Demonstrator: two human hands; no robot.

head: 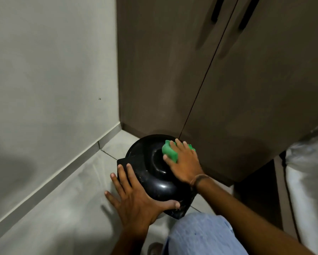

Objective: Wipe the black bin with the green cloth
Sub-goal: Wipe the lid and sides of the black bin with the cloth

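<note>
The black bin [147, 162] stands on the pale floor in the corner, its glossy domed lid facing up. My right hand [184, 161] lies flat on the far right part of the lid and presses the crumpled green cloth [170, 152] against it. My left hand [136, 196] grips the bin's near left side, fingers spread over the lid's rim and thumb on the front edge. The bin's body below the lid is mostly hidden.
A grey wall [44, 80] runs along the left with a skirting strip. Brown cabinet doors [228, 80] with dark handles stand right behind the bin. My knee in blue cloth [200, 236] is at the bottom. A white covered object [309, 172] stands at the right.
</note>
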